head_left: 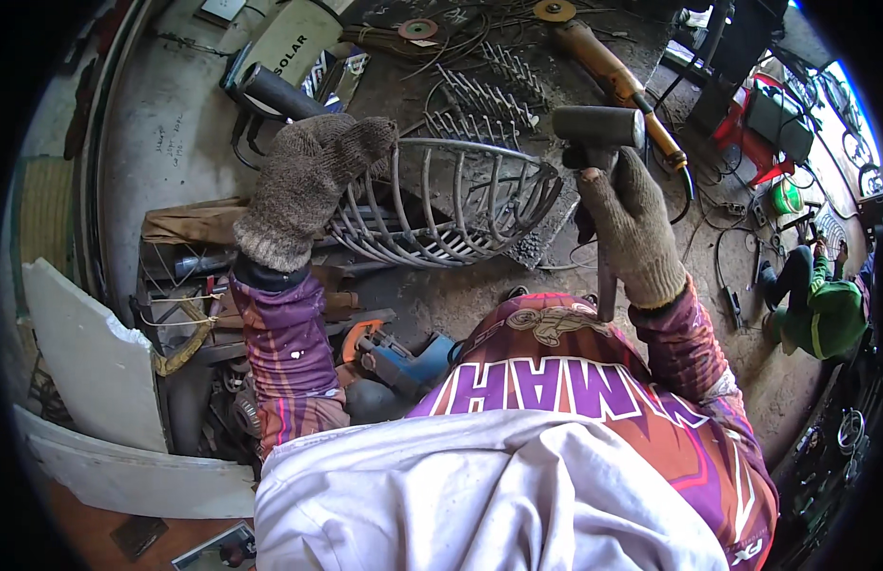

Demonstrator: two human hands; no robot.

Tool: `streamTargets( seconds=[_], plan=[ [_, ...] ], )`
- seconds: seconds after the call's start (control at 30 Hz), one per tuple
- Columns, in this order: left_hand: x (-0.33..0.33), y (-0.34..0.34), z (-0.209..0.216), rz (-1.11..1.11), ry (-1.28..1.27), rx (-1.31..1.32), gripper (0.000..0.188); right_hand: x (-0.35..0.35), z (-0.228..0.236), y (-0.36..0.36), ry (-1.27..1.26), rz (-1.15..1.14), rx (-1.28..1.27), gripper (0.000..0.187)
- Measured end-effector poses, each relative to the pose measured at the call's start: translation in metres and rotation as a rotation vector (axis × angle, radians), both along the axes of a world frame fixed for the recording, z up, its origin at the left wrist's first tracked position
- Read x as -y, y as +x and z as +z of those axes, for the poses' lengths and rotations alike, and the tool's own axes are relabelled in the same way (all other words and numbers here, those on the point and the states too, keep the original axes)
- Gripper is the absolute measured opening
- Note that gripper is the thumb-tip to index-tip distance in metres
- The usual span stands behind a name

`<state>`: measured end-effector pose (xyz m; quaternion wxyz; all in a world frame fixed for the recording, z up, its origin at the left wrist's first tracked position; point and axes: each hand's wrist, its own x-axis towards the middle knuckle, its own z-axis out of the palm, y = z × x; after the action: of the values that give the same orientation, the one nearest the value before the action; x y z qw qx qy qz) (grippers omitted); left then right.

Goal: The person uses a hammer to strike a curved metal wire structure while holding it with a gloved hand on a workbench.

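A curved basket-like frame of grey metal bars (442,234) rests at the edge of the dark worktable (384,81). My left hand (303,176), in a brown knitted glove, is closed around the frame's left end; the glove partly hides the fingertips. To the right of the frame, my right hand (641,233), in a similar fingerless glove, grips a hammer (599,125) just below its head. The hammer stands upright, apart from the frame, with its handle pointing down toward my body.
Rows of metal spikes (479,105) lie beyond the frame. An orange angle grinder (594,62) with a cable sits at the far right of the table. A blue power tool (403,362) is below my left arm. Another person (827,300) crouches at the right.
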<state>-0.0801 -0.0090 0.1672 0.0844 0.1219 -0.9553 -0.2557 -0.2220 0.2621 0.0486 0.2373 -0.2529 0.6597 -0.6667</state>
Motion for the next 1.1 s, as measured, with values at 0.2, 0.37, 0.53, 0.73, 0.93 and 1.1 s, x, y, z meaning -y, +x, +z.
streamTargets(
  seconds=[0.2,0.37,0.53,0.73,0.93,1.1],
  plan=[
    [0.031,0.002,-0.035,-0.302,-0.269,-0.121,0.020,-0.005,-0.006,0.001,-0.092,0.140,0.153,0.030],
    [0.031,-0.004,-0.039,-0.386,-0.517,-0.111,0.019,-0.003,-0.011,-0.006,-0.103,0.155,0.174,0.027],
    [0.044,-0.007,-0.056,-0.416,-0.365,-0.094,0.025,0.002,-0.022,-0.011,-0.106,0.164,0.127,0.025],
    [0.033,-0.013,-0.053,-0.296,-0.080,0.005,0.027,0.004,-0.020,-0.015,-0.040,0.198,0.127,0.026],
    [0.045,-0.015,-0.057,-0.364,-0.295,-0.067,0.027,0.009,-0.018,-0.018,0.006,0.183,0.087,0.027],
    [0.057,-0.015,-0.064,-0.234,-0.295,-0.104,0.028,0.021,-0.017,-0.019,0.017,0.126,-0.116,0.023]
  ],
)
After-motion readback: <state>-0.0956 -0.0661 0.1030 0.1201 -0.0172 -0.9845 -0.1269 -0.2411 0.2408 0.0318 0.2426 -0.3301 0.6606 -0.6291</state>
